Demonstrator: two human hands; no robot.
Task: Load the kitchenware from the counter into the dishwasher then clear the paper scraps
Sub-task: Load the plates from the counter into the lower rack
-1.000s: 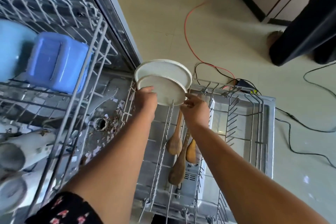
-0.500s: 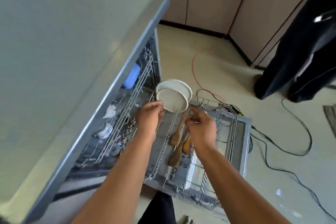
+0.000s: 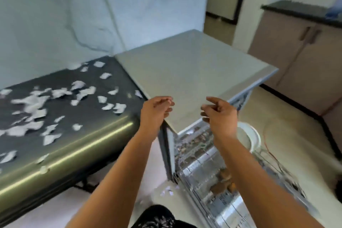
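Your left hand (image 3: 156, 112) and right hand (image 3: 220, 116) are bare, as are the forearms (image 3: 118, 172) behind them. Near you, a black garment (image 3: 157, 216) with a small pale print shows between them.

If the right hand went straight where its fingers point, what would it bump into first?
Most likely the left hand. The right hand points leftward, above the dishwasher's grey top, roughly straight at it. Depth is unclear in this one view, so it might slip past instead.

Dark counter (image 3: 96, 113) strewn with white paper scraps (image 3: 29, 102), pale floor (image 3: 286, 126) with a few bits of paper (image 3: 167, 192)
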